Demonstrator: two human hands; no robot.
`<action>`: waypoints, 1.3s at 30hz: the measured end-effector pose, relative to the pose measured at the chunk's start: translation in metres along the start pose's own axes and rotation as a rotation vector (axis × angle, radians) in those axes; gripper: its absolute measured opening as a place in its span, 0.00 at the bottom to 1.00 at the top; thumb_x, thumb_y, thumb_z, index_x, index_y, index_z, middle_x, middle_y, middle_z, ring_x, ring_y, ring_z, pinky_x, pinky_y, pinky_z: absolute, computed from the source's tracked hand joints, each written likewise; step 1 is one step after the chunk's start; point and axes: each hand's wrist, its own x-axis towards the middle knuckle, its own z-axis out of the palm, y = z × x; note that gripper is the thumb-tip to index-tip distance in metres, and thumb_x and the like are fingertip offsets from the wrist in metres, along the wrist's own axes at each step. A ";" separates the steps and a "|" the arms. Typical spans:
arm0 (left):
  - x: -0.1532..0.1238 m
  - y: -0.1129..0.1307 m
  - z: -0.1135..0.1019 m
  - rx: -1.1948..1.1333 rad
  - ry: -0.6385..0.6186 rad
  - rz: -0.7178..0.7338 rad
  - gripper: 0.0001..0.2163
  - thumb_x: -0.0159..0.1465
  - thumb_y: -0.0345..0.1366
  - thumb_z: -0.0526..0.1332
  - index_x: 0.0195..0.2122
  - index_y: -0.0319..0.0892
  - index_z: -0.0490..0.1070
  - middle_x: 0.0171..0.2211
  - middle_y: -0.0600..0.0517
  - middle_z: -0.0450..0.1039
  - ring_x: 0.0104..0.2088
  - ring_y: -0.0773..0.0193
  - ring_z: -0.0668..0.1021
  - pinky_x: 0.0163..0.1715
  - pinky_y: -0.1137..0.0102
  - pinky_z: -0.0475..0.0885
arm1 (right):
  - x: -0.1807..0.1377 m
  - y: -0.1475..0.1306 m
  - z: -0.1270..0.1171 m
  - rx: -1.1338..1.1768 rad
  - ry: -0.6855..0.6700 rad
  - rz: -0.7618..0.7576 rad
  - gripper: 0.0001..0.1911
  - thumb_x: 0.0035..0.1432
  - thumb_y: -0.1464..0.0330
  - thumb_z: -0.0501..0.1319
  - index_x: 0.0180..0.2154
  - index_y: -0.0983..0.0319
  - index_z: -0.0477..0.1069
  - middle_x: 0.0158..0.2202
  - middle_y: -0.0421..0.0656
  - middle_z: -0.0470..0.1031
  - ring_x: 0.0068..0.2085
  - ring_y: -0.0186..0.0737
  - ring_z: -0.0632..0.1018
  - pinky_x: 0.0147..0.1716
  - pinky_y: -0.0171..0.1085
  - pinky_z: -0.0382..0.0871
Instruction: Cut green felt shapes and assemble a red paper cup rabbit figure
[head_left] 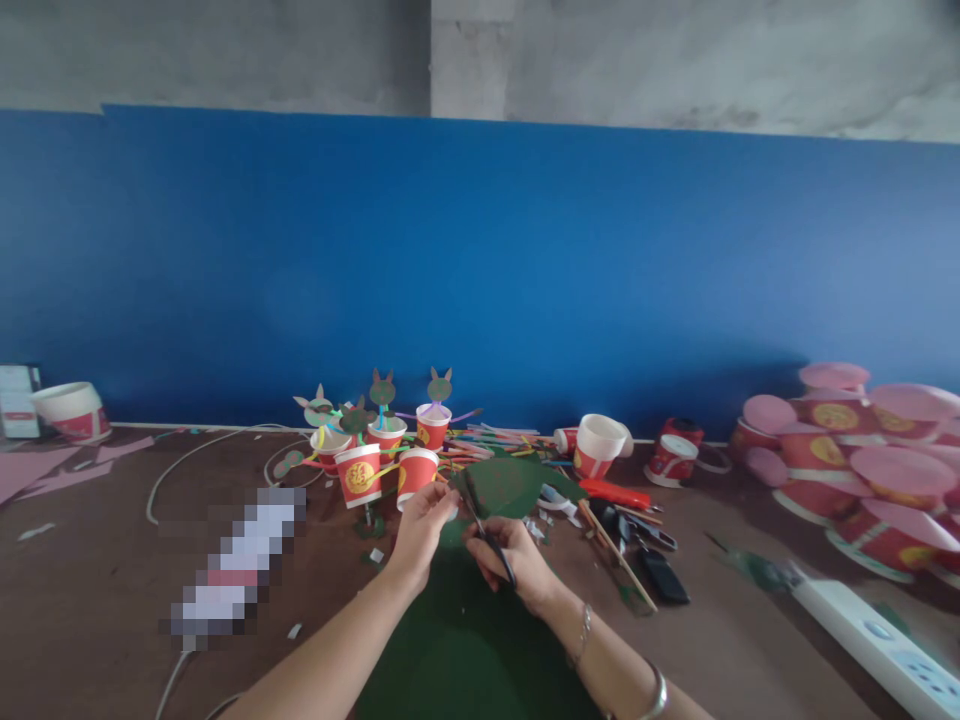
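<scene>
Right hand (519,562): closed round scissors (498,553).
Left hand (426,518): pinched at the tips (cannot tell on what).
Scissors: likely light and stiff; best held by the loops.

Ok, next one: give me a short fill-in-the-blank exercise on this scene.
1. The scissors are held in the person's ____.
2. The long panel behind the table is coloured ____.
3. The discs among the cups at the far right are ____.

Missing words: right hand; blue; pink.
</scene>
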 end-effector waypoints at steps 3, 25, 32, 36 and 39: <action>0.000 0.001 0.001 -0.013 0.008 0.008 0.12 0.51 0.42 0.64 0.22 0.39 0.66 0.20 0.56 0.64 0.23 0.70 0.66 0.26 0.75 0.58 | 0.000 0.000 0.000 -0.006 -0.003 -0.001 0.15 0.47 0.59 0.63 0.27 0.66 0.68 0.11 0.32 0.61 0.12 0.25 0.60 0.10 0.26 0.52; 0.001 0.002 0.001 -0.023 0.040 0.001 0.12 0.51 0.42 0.63 0.21 0.39 0.65 0.18 0.57 0.62 0.22 0.70 0.65 0.25 0.74 0.58 | 0.000 0.003 -0.001 -0.022 -0.032 0.011 0.15 0.48 0.59 0.62 0.27 0.66 0.68 0.10 0.32 0.61 0.11 0.25 0.60 0.09 0.25 0.51; 0.000 0.003 0.001 -0.026 0.031 -0.011 0.11 0.52 0.41 0.63 0.21 0.39 0.65 0.18 0.57 0.63 0.22 0.71 0.64 0.25 0.74 0.57 | -0.001 0.002 -0.001 -0.035 -0.037 0.001 0.13 0.51 0.62 0.60 0.27 0.66 0.68 0.10 0.33 0.62 0.11 0.24 0.60 0.09 0.25 0.50; 0.000 0.003 0.001 -0.033 0.033 -0.014 0.11 0.52 0.41 0.63 0.21 0.39 0.66 0.18 0.56 0.64 0.22 0.71 0.65 0.25 0.75 0.57 | 0.000 0.002 -0.002 -0.021 -0.044 0.006 0.13 0.51 0.61 0.60 0.27 0.66 0.68 0.10 0.33 0.61 0.11 0.24 0.59 0.09 0.25 0.51; 0.001 0.003 0.001 -0.031 0.028 -0.006 0.11 0.53 0.41 0.63 0.22 0.38 0.66 0.19 0.56 0.64 0.22 0.71 0.65 0.25 0.75 0.58 | 0.000 0.002 -0.002 -0.021 -0.052 0.009 0.13 0.50 0.61 0.61 0.27 0.66 0.68 0.10 0.32 0.61 0.11 0.24 0.59 0.09 0.25 0.51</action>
